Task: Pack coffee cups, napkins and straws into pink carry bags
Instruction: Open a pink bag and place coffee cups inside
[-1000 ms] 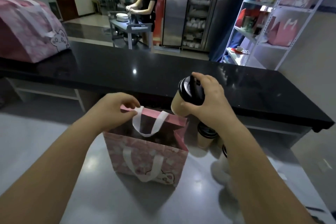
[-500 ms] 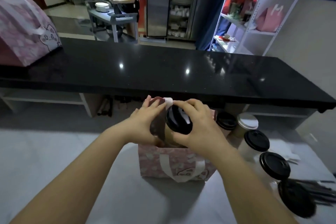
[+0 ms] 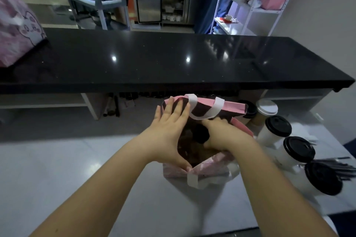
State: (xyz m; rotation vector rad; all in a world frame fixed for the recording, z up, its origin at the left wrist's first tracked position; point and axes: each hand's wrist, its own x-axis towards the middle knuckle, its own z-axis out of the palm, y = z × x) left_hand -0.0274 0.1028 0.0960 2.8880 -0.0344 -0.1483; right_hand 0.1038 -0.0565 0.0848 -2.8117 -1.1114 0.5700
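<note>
**Pink carry bag takes a coffee cup**

The pink carry bag (image 3: 233,105) stands on the pale tabletop (image 3: 77,169). The right hand (image 3: 223,134), which a second ago held the black-lidded coffee cup (image 3: 201,134) above the bag, is now sunk into its mouth, fingers curled round the cup. The left hand (image 3: 167,134) has let go of the handle and presses flat, fingers straight, against the bag's left wall to keep it spread. The cup looks close to seated, so its release should come next.

More lidded cups (image 3: 278,127) wait in a row just right of the bag, with black straws (image 3: 336,165) beyond them. The far white handle (image 3: 210,114) droops across the opening and could snag the withdrawing hand. A second pink bag (image 3: 17,29) sits on the black tabletop (image 3: 173,59) behind.
</note>
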